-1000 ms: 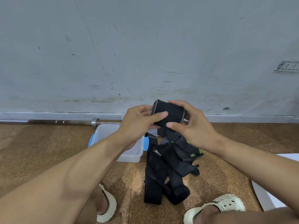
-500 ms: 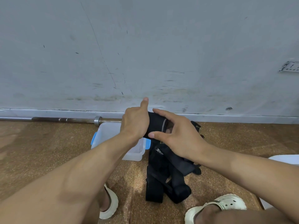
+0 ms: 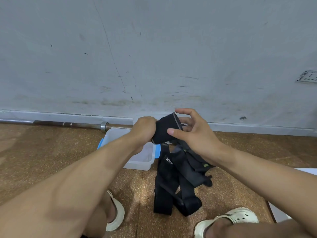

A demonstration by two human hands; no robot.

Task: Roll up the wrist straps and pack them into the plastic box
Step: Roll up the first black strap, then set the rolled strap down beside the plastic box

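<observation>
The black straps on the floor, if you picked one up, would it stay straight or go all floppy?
Probably floppy: the pile of straps lies folded and draped over itself. Likely light too, being soft fabric. The rolled strap seems to need both the left hand and right hand to stay wound.

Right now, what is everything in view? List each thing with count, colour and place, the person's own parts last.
rolled wrist strap: one, black with a grey edge, held up between both hands above the box's right end
loose straps: a tangled pile, count unclear, black with some grey, on the floor right of the box
plastic box: one, clear with blue clips, on the floor near the wall, partly behind the left forearm
barbell: one, metal, lying along the foot of the wall
white object: one, at the right edge, cut off
wall fitting: one, pale, on the wall at far right
sandals: two, cream, on the person's feet
left hand: grips the roll's left end
right hand: fingers curled around the roll's right end
</observation>
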